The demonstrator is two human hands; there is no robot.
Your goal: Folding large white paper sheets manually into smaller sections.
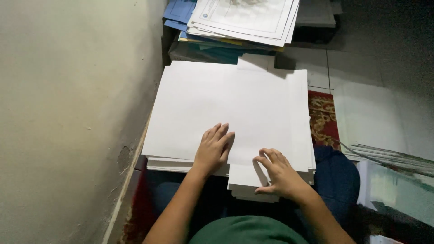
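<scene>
Big stack of white sheets on the lap, hard against the wall, likely to keep edges square. Left hand flat on top, fingers loosely spread, pinning the pile, gripping nothing. Right hand half-curled, fingertips on the near edge of the top sheet; pinch or mere touch unclear in dim light. Printed papers stacked beyond.

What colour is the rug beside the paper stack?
Red with a gold floral pattern, on the rug in the head view.
</scene>
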